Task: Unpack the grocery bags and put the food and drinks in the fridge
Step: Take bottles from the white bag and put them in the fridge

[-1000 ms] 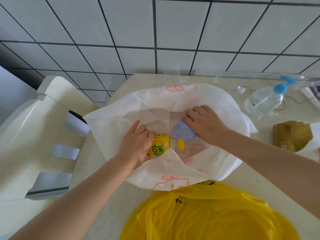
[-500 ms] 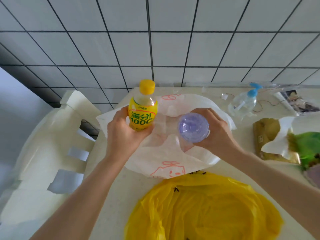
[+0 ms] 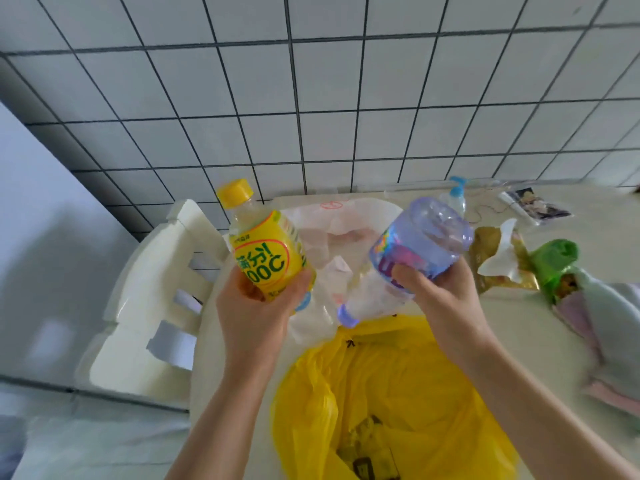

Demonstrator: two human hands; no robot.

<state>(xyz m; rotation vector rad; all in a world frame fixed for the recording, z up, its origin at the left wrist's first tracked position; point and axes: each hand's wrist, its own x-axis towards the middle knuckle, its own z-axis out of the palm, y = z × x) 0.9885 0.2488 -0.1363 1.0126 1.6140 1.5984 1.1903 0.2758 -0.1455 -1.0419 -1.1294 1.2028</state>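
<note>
While left fingers [image 3: 294, 282] wrap a yellow-labelled bottle [image 3: 268, 258], right fingers [image 3: 407, 273] clasp a clear ribbed bottle [image 3: 408, 261].

Your left hand [image 3: 258, 306] covers the bottom of the yellow bottle [image 3: 266, 252] and part of its label. Your right hand [image 3: 441, 299] hides part of the clear bottle [image 3: 405, 261]. The yellow bag [image 3: 391, 393] is cut off at the bottom edge. The packages [image 3: 595, 306] at right are blurred.
</note>
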